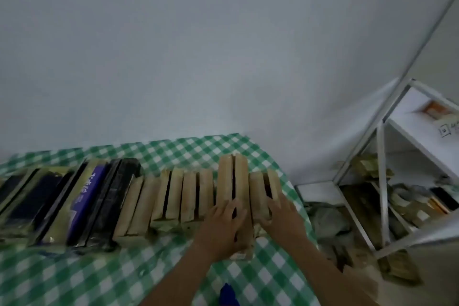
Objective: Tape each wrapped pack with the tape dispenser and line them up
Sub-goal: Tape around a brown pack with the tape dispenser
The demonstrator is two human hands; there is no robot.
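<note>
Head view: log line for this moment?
left hand grips raised tan paper-wrapped pack | right hand holds rightmost tan pack | row stands on green-checked tablecloth

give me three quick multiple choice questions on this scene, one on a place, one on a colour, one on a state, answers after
1. Where is the white shelf rack?
A) left of the table
B) right of the table
C) on the table

2. What colour is the tablecloth?
A) green and white checks
B) red and white checks
C) plain blue

3. How does the tall pack under the left hand stand?
A) flat, apart from the row
B) on the shelf
C) in the row, sticking up above its neighbours

Answers:
1 B, the rack stands past the table's right edge.
2 A, green and white squares cover it.
3 C, its top edge overtops the tan packs beside it.
</note>
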